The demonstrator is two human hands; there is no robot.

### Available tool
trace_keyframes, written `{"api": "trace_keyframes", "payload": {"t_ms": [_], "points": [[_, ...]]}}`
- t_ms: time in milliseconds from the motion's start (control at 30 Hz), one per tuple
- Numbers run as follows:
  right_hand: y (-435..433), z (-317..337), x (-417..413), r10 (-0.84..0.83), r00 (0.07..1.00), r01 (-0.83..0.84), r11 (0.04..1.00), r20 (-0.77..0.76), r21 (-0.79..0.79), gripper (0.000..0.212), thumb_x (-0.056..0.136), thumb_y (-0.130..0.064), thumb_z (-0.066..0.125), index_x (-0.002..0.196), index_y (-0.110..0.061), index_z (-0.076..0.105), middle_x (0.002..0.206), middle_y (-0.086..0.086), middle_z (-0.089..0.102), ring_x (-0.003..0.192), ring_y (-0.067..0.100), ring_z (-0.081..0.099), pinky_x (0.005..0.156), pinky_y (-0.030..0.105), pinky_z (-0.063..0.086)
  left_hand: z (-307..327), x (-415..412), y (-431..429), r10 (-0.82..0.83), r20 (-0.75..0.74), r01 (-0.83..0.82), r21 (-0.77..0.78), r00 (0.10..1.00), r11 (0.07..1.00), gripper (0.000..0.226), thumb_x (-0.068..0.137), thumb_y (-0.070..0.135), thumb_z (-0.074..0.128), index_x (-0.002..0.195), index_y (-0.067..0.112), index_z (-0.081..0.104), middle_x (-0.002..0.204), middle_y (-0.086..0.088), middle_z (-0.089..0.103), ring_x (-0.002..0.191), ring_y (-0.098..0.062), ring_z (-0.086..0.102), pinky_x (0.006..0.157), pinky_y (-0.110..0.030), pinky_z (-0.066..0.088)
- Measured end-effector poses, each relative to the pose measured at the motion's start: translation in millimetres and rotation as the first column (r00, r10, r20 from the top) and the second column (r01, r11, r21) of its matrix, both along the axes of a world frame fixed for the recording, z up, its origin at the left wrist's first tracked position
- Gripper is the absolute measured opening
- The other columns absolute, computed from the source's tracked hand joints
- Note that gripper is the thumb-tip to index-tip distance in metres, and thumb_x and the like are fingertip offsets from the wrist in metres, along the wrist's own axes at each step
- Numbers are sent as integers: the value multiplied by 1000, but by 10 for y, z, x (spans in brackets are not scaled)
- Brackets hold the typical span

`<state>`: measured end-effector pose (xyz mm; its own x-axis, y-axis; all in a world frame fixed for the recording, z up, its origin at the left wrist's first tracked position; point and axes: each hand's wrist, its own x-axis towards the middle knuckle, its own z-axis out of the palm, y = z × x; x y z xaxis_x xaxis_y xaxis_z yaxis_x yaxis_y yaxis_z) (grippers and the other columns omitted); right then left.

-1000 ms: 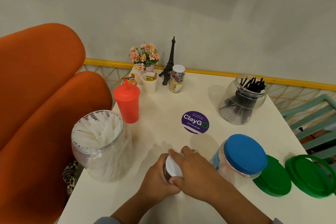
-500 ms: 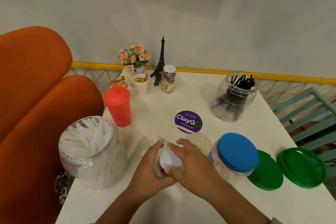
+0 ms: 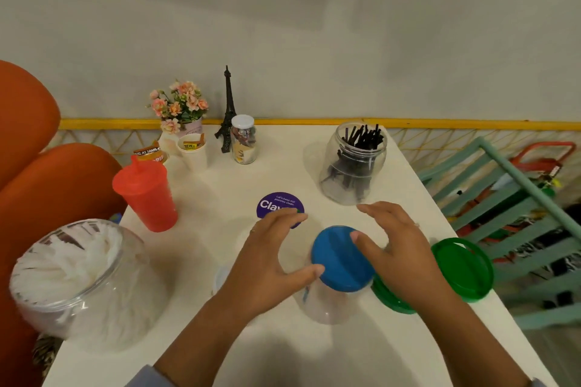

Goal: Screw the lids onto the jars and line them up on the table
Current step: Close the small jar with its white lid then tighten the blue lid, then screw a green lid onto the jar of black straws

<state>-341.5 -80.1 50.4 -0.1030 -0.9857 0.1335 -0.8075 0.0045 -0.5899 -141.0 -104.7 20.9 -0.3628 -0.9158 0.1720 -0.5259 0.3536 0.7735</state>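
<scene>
Two hands [image 3: 333,248] spread, flanking blue-lidded jar [image 3: 341,261]

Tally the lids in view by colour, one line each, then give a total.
Green lids: 2, loose on the table
Blue lid: 1, on the clear jar
White lid: 1, on the small far jar
Red lid: 1, on the cup
Total: 5

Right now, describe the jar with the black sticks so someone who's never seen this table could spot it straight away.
Start at the white table and look to its far right corner, near the yellow rail. There stands a round clear jar with no lid, packed with black sticks. The small jar to its left is capped white, and the near jar is capped blue.
</scene>
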Motion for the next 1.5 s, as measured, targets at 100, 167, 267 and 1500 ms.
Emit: {"api": "trace_keyframes", "payload": {"t_ms": [100,167,267,1500], "points": [[6,-128,-430,-101,995,101,994,-11,35,46,85,-30,63,129,-24,52,135,2,47,120,17,45,103,34,37,106,-297,14,-49,8,48,17,999,999,58,66,48,68,109,58,30,118,43,24,119,9,29,102,-13,26],[19,-232,-668,-144,989,145,984,-25,100,49,85,-33,63,131,-25,49,138,3,44,122,21,46,103,35,36,119,-465,8,-63,23,63,20,998,998,57,71,46,68,118,52,35,120,39,27,115,12,28,97,-6,23],[42,-474,-945,-119,991,132,957,-65,257,61,83,-38,64,138,-27,40,143,4,37,120,21,47,101,32,37,123,-736,22,-63,42,63,-5,997,998,58,77,42,68,130,37,44,119,40,28,112,26,24,94,0,20],[-132,-953,-1471,262,962,-273,875,83,400,131,46,-55,77,140,-49,-14,146,-5,3,135,27,17,109,37,32,159,-1694,116,180,360,-181,-29,915,983,55,86,45,58,137,32,40,148,14,32,137,-5,26,111,-19,20]]}}
